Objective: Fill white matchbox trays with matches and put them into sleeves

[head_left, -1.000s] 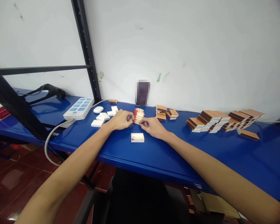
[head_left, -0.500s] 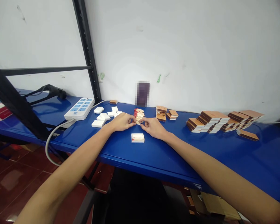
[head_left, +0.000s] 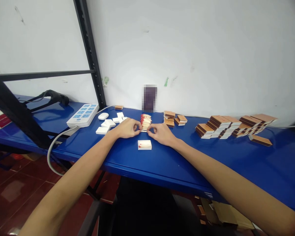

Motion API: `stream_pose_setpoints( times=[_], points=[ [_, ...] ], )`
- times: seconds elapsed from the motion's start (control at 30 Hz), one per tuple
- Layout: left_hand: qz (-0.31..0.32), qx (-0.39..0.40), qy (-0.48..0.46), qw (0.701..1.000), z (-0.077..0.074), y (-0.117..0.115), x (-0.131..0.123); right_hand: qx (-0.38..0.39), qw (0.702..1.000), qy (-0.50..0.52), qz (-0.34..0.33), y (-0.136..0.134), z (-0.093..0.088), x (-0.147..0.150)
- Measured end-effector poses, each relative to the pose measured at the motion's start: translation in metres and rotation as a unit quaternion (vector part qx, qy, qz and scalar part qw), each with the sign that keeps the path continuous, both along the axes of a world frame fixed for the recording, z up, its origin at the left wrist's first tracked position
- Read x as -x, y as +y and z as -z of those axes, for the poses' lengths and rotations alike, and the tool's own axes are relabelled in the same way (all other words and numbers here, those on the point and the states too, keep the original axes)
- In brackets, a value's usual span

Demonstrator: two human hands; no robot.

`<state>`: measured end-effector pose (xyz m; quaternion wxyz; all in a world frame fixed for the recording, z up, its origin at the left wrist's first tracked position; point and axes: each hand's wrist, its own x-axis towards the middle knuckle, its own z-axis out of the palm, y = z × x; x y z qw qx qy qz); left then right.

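Observation:
A pile of red-tipped matches [head_left: 146, 121] lies on the blue table, heads mostly to the left. At its near end, my left hand [head_left: 129, 128] pinches the head side of a few matches, thumb and forefinger together. Opposite it, my right hand [head_left: 161, 133] has its thumb and forefinger closed at the other ends of these matches. How many are between the fingertips is too small to make out. Closer to me sits a white matchbox tray [head_left: 149, 148] with some matches inside, touched by neither hand.
Several white trays [head_left: 102, 130] lie left of my hands, near a white rounded object [head_left: 103, 116] and a power strip [head_left: 83, 115]. Brown matchboxes [head_left: 169, 123] stand right of the pile, with larger stacks [head_left: 220, 121] farther right. A black shelf post [head_left: 90, 49] rises at left.
Both hands stay at the near end of the pile, with their fingertips drawn slightly apart and a few matches showing between them. The view has shifted slightly.

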<state>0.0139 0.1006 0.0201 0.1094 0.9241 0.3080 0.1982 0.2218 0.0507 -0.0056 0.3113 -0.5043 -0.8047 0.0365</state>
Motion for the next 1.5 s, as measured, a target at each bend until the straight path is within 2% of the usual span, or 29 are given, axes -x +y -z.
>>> stream_pose_setpoints(
  times=[0.33,0.7,1.23,1.5],
  points=[
    [-0.002,0.01,0.001,1.0,-0.0015,0.001,0.0034,0.03,0.999,0.023,-0.035,-0.002,-0.0018,-0.0015],
    [0.007,0.008,0.019,1.0,-0.0014,0.0032,0.0048,0.023,0.998,0.036,-0.05,-0.0013,0.0009,-0.0034],
    [0.019,0.027,-0.001,0.999,-0.0036,0.0002,0.0057,0.026,0.998,0.039,-0.051,-0.0056,-0.003,-0.0007],
    [0.005,0.015,0.001,1.0,-0.0023,0.002,0.0056,0.03,0.998,0.035,-0.049,-0.0065,-0.0024,-0.0015]
  ],
)
